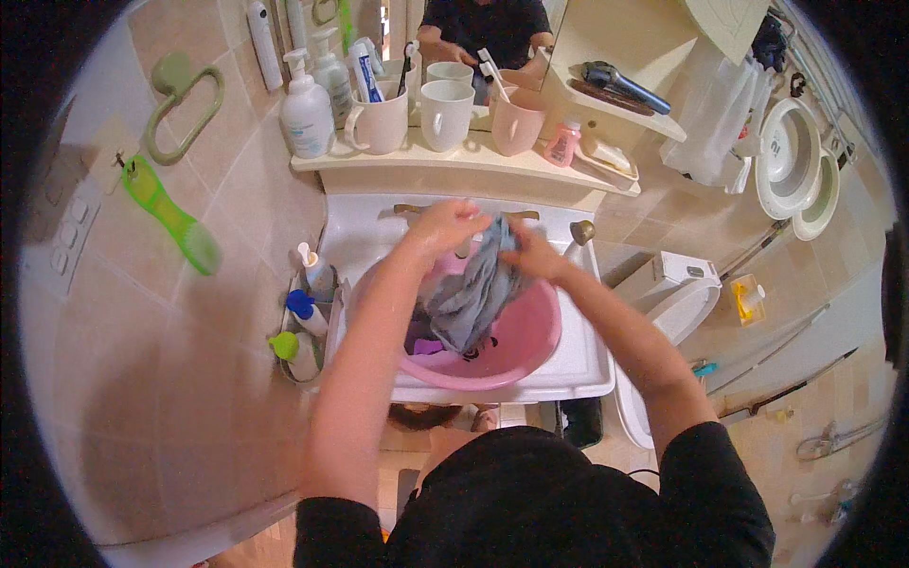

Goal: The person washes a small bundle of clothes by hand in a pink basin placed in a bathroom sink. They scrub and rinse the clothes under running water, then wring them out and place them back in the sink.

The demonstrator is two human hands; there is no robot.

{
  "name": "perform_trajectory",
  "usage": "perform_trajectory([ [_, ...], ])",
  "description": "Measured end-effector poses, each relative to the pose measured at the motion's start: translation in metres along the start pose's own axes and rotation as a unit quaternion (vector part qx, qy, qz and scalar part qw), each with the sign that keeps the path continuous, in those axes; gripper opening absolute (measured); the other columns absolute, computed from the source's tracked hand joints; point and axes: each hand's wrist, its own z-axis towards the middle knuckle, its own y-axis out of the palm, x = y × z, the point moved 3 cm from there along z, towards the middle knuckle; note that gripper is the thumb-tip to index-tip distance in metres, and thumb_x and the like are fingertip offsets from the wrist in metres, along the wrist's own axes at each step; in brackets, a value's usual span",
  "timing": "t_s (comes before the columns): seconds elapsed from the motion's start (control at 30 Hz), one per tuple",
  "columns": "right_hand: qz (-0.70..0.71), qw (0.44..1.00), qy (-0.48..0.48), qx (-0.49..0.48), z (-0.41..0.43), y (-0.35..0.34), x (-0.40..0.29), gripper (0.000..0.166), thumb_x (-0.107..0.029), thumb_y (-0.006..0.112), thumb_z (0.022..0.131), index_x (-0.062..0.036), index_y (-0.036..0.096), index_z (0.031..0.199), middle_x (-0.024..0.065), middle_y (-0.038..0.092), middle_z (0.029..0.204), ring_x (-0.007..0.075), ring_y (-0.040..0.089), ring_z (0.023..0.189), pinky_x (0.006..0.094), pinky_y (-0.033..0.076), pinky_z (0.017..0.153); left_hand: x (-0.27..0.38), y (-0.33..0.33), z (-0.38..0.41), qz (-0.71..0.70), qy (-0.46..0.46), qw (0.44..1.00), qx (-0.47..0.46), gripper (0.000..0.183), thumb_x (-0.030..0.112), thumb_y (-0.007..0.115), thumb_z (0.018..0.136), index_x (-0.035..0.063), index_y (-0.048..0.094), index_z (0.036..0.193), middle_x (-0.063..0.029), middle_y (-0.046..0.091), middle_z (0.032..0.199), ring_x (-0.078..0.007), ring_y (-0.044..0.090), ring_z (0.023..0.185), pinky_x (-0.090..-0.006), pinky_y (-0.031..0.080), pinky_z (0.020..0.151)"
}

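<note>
A bunched grey-blue cloth [472, 298] hangs over a pink plastic basin [529, 334] set in the white washbasin [586, 369]. My right hand [534, 254] grips the upper right side of this cloth. Close to its top, my left hand [451, 226] has curled fingers; blur hides whether they hold any fabric. Between the hands, the tap's spout [463, 248] points down at the basin. Inside the basin, a purple item [427, 346] and dark fabric lie at the left, partly covered by the grey cloth.
A ledge [454, 165] above the washbasin bears a pump bottle [307, 106], a white mug [447, 113], a pink cup [517, 122] and a soap dish [609, 160]. Several bottles stand in a caddy [298, 373] at the left. A toilet [675, 312] is at the right.
</note>
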Motion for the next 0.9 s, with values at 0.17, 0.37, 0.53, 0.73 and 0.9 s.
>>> perform_trajectory([
  [0.17,-0.209,0.961,0.174,-0.043,-0.026,0.061,0.094,0.043,-0.023,0.056,0.069,-0.0081,0.048,0.109,0.0172,0.054,0.102,0.0304,0.051,0.096,0.0376,0.038,0.085,-0.108,0.044,-0.028,-0.296,-0.298,0.9,0.113,0.048,0.032,0.056,0.073,0.0162,0.04,0.115,-0.0099,0.04,0.112,-0.0287,0.037,0.102,-0.0515,0.034,0.075],
  [0.37,-0.212,0.942,0.231,-0.118,0.002,0.074,0.133,0.041,-0.023,0.052,0.072,-0.0037,0.048,0.107,0.0179,0.056,0.094,0.0309,0.054,0.084,0.0369,0.042,0.073,-0.181,0.096,-0.034,-0.448,-0.47,0.745,0.152,0.063,0.042,0.054,0.073,0.0153,0.03,0.124,-0.0131,0.027,0.126,-0.0427,0.031,0.108,-0.0627,0.025,0.083],
  [0.53,0.212,0.935,0.279,0.055,0.004,0.094,0.113,0.053,-0.03,0.05,0.072,-0.0042,0.039,0.116,0.0235,0.055,0.092,0.0312,0.056,0.083,0.0378,0.043,0.074,-0.149,0.129,-0.026,-0.606,-0.479,0.623,0.12,0.065,0.043,0.048,0.076,0.0088,0.024,0.126,-0.0141,0.024,0.129,-0.0352,0.025,0.118,-0.0573,0.025,0.089],
  [0.73,-0.062,0.997,0.035,0.005,-0.018,0.123,0.009,0.045,-0.035,0.052,0.072,-0.0072,0.048,0.107,0.0251,0.056,0.086,0.0352,0.057,0.076,0.0401,0.045,0.07,-0.213,0.119,-0.02,-0.633,-0.015,0.768,0.093,0.043,0.039,0.038,0.083,0.0081,0.04,0.113,-0.0075,0.045,0.112,-0.0246,0.041,0.105,-0.0396,0.036,0.087],
  [0.9,-0.155,0.959,0.225,0.074,0.023,0.082,0.075,0.034,-0.039,0.051,0.072,-0.0077,0.056,0.084,0.0175,0.058,0.066,0.0359,0.056,0.064,0.0445,0.045,0.06,-0.203,0.128,0.002,-0.672,-0.278,0.671,0.143,0.036,0.034,0.034,0.085,0.0067,0.047,0.105,-0.0063,0.052,0.101,-0.0219,0.05,0.093,-0.0368,0.042,0.078],
])
